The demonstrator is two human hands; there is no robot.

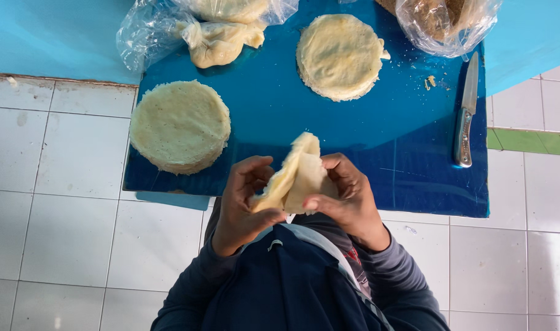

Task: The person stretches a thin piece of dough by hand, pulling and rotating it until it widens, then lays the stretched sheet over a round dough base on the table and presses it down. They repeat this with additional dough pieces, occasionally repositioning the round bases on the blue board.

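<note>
**Both hands fold a pale wrapper**

The left hand [243, 199] and right hand [344, 196] meet palms inward above the blue plastic board's [353, 135] near edge, fingers curled closed around a thin, pale-yellow folded dough sheet [295, 178] held between them.

The light here is bright, soft and even, like daylight, and nothing looks dim. My blue mat [353, 122] shines: a pale sheen runs across its near part, and it mirrors my hands as a dark patch. A thin shadow sits under the mat's near edge on the white tiles [65, 233]. The clear bags [151, 30] at the far side catch white glints, and the knife [465, 116] blade gleams. Everything is sharp, with only slight softness at my fingers [255, 175]. The tile lines bend a little toward the edges.
</note>
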